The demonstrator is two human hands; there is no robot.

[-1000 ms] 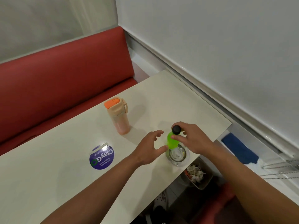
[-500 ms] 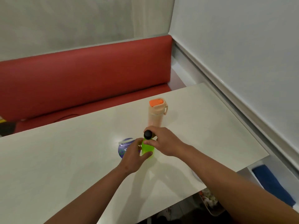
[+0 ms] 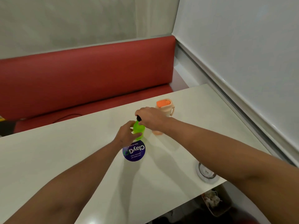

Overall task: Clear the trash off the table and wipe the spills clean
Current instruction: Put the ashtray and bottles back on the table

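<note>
Gripping the small green bottle (image 3: 138, 130) from two sides, the person's hands are both busy: the left hand (image 3: 125, 135) has its fingers and thumb curled round the body, while the right hand (image 3: 150, 118) comes over the top and pinches the black cap (image 3: 138, 118). The bottle stands on the white counter (image 3: 64, 159), near the middle, just behind a round purple sticker (image 3: 134, 151) and just beside a peach tumbler with an orange lid (image 3: 163, 104), which the right hand partly hides. It looks like thin translucent plastic, so I would judge it light and fairly stiff but ready to dent under a hard squeeze; how much liquid it holds I cannot tell. The smooth wall could slip in a damp palm, so the sound hold is the one in use, a wrap round the widest part of the body with the cap taken separately between fingertips. Its long axis runs base to cap, close to upright, with the cap end pointing up and tipped slightly away toward the red bench seat (image 3: 80, 75). Further out, a round metal fitting (image 3: 204, 173) sits flush in the counter near its right edge, partly under the right forearm, and below that edge a bin (image 3: 215, 202) holds what seems to be crumpled paper.
</note>
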